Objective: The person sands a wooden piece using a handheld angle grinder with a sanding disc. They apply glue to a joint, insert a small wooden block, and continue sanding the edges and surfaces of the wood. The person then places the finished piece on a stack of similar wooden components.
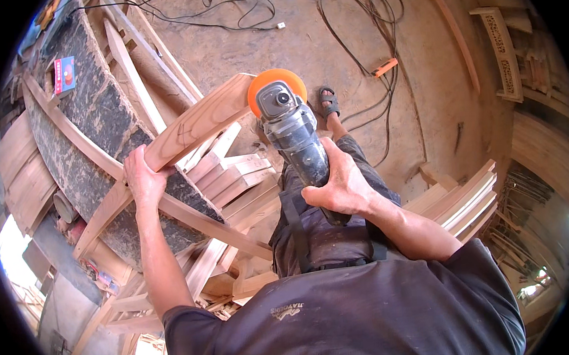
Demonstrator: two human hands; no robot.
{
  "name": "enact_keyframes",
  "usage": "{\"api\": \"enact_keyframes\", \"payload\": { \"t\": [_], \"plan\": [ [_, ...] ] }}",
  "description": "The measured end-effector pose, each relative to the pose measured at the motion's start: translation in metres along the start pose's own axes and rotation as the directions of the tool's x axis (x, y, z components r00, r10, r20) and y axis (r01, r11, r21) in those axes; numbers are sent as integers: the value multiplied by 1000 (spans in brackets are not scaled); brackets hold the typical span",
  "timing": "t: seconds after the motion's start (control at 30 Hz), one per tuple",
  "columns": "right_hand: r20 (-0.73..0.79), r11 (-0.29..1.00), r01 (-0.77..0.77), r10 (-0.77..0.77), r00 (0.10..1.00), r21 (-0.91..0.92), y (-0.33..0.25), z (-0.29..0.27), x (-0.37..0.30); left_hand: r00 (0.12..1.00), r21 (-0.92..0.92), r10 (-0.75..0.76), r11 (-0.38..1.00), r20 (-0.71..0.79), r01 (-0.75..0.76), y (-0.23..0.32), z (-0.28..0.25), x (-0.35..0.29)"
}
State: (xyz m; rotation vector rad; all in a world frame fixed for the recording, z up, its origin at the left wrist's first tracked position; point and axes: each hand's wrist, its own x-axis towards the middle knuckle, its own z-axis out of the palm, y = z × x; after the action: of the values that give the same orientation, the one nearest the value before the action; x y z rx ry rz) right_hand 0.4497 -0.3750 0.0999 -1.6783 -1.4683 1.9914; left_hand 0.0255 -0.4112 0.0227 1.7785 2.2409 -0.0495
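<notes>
My right hand (342,184) is wrapped round the body of an angle grinder (295,139), its grey head pointing away from me. An orange disc (296,82) on the grinder's head lies at the far end of a curved wooden piece (196,121); I cannot tell whether disc and wood touch. My left hand (146,177) grips the near end of that piece, where it meets a crossing curved wooden bar (194,221). Both wooden parts lie over a dark, stained board (107,115). The left fingers are partly hidden under the wood.
A small red and blue box (64,75) lies on the board. Cut wooden blocks (237,176) are stacked beside it, and more planks (457,202) stand at my right. Black cables (388,90) trail over the floor near an orange object (385,68). A carved panel (498,54) lies far right.
</notes>
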Motion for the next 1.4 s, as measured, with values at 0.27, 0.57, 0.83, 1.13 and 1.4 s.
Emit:
{"api": "enact_keyframes", "payload": {
  "t": [0.27,0.57,0.83,1.13,1.4],
  "plan": [
    [37,998,-56,57,998,-35,2,20,6,1000,-12,-11,1000,27,12,0,-2,1],
    [28,1000,-28,28,999,-3,6,24,3,1000,11,13,1000,14,-13,-3,-2,1],
    [-41,995,-61,64,997,84,5,17,-7,1000,-7,26,1000,-9,-26,-4,1,-2],
    [-61,993,-61,67,996,97,8,23,-7,999,-21,27,999,-18,-28,-3,-2,-1],
    [11,1000,-1,2,1000,-17,-4,46,21,1000,-11,11,1000,-11,-11,-2,-2,0]
  ]
}}
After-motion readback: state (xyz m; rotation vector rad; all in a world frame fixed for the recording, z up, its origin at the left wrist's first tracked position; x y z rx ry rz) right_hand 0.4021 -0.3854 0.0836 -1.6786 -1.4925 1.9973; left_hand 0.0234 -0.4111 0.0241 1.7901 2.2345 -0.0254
